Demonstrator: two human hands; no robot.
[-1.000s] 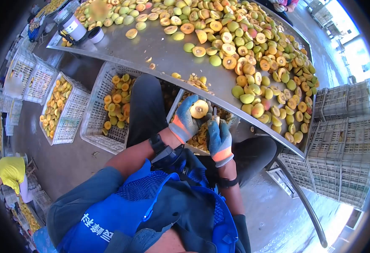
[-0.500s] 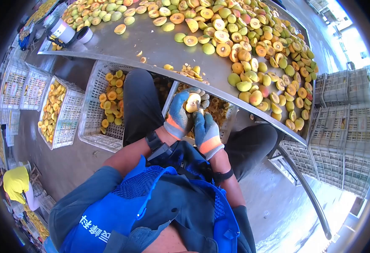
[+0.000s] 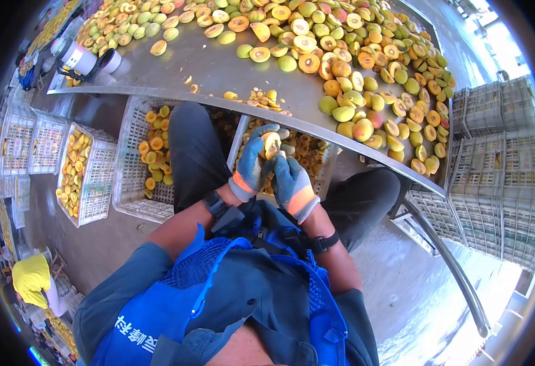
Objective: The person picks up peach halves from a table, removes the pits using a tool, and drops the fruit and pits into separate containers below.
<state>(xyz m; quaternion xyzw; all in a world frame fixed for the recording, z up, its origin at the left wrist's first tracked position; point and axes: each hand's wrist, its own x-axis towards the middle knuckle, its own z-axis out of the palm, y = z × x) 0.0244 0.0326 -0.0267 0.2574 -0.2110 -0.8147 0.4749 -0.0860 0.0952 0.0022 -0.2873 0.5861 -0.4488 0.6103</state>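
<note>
In the head view, my left hand (image 3: 251, 165), in a blue-and-grey glove with an orange band, is closed around a cut peach half (image 3: 271, 145). Its yellow cut face is turned up. My gloved right hand (image 3: 293, 185) is closed with its fingertips against the fruit's lower edge. The small metal-tipped tool seen in it a moment earlier is mostly hidden by fingers now. Both hands are between my knees, just below the steel table's edge, above a crate (image 3: 322, 171) of scraps.
Many peach halves (image 3: 340, 70) are heaped on the steel table (image 3: 176, 70), with small scraps (image 3: 266, 100) near its front edge. Crates of halves (image 3: 90, 177) stand at left, stacked crates (image 3: 493, 189) at right. A person in yellow (image 3: 31, 282) is at lower left.
The peach half has turned in my left hand and its cut face is tilted differently. My right hand has shifted slightly lower, and the tool's tip no longer shows clearly. The view has shifted slightly.
</note>
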